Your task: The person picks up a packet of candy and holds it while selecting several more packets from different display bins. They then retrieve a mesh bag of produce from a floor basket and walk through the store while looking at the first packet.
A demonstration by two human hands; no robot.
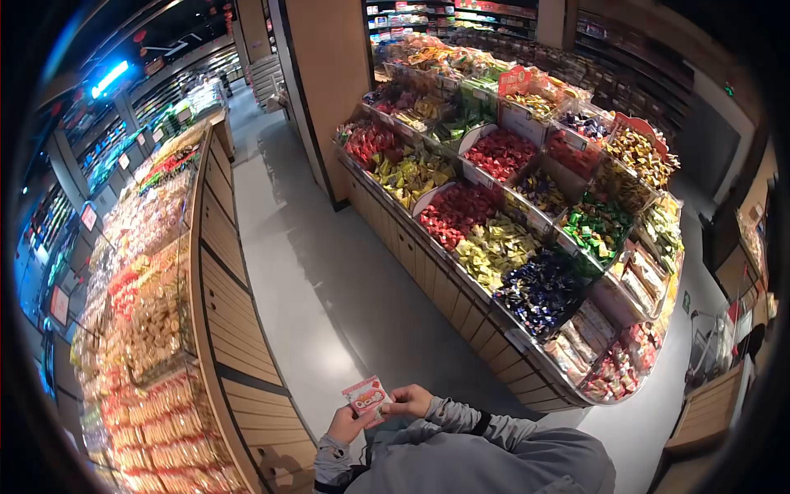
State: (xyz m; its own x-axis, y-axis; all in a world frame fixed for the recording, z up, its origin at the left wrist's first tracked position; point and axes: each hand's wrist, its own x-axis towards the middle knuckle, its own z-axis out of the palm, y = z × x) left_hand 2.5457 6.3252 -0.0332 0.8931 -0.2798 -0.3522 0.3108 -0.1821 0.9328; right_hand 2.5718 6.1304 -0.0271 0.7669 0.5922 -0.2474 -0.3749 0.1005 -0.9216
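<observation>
- A person is standing in a shop aisle, holding a small red-and-white packet [367, 394] low and near, just in front of the chest, above the grey floor [329, 288].
- The left hand [346, 425] is gripping the packet from below, its fingers pinching the lower left corner.
- The right hand [409, 402] is meeting it from the right, fingers pinching the packet's right edge.
- Grey sleeves [461, 420] are covering both arms.
- Bins of wrapped sweets [494, 239] are running along the right, far into the shop.
- A wooden shelf [222, 280] stacked with snack packs is lining the left.
</observation>
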